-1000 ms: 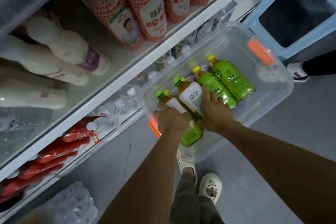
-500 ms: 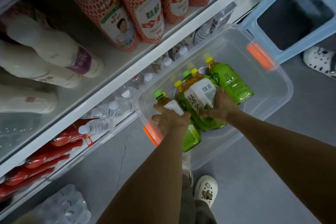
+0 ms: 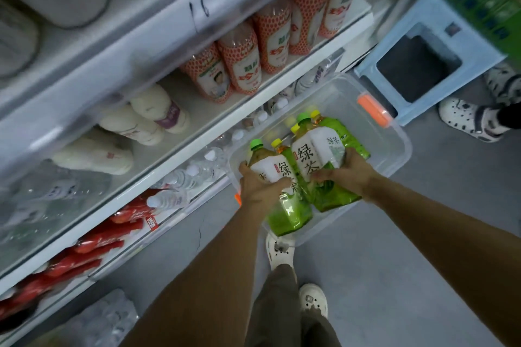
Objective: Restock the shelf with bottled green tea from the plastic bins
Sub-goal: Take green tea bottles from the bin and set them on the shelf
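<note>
The restocking looks only part way through, to my eye: the green tea bottles (image 3: 307, 166) are all bunched in the person's two hands above the clear plastic bin (image 3: 394, 155), which sits on the floor just right of the shelf (image 3: 214, 121), and none of them has reached a shelf board yet. The bin appears close to emptied, since its far right half shows bare plastic, though I cannot tell whether a bottle lies hidden under the bunch. The shelf already carries orange-patterned bottles (image 3: 262, 45) on the middle level, white bottles (image 3: 141, 124) lying to their left, small water bottles (image 3: 197, 172) lower down and red packs (image 3: 93, 245) nearest the floor; I see no obvious open slot for tea from here. The left hand (image 3: 260, 186) curls round the lower body of two bottles with its fingers wrapped over the white label, wrist bent down from a straight forearm. The right hand (image 3: 346, 172) clamps the bigger cluster from the right, fingers pressed into the labels and thumb tucked beneath. A pale blue stool (image 3: 462, 34) stands far right
</note>
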The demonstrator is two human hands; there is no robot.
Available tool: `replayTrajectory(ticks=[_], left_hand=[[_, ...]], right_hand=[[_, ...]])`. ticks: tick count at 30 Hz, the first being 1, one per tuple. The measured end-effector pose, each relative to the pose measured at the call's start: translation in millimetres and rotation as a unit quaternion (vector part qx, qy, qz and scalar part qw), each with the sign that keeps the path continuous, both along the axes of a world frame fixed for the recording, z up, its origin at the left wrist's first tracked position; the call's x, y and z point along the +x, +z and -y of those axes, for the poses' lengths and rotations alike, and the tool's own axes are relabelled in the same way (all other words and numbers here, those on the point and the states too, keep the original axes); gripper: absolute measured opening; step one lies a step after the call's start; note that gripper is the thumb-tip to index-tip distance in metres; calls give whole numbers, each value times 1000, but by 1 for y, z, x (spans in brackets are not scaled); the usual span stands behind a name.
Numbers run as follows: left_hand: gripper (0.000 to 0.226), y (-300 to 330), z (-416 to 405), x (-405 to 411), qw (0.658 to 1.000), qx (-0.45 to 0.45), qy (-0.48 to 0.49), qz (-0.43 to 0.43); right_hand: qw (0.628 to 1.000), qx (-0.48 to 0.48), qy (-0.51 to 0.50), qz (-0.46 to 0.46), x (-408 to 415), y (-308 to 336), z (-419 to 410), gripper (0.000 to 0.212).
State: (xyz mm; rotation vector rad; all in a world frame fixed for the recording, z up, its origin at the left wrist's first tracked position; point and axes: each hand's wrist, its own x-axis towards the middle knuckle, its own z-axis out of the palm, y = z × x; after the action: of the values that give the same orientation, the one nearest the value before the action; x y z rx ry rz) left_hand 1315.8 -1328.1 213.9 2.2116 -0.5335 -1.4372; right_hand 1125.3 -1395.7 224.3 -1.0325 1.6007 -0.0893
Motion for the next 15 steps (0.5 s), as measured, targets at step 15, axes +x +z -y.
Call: replayTrajectory(ticks=[15], left_hand=[[67,197,-163,44,927,-199,235,-215]], right_hand=[[967,8,46,252,15,208,-119,78]])
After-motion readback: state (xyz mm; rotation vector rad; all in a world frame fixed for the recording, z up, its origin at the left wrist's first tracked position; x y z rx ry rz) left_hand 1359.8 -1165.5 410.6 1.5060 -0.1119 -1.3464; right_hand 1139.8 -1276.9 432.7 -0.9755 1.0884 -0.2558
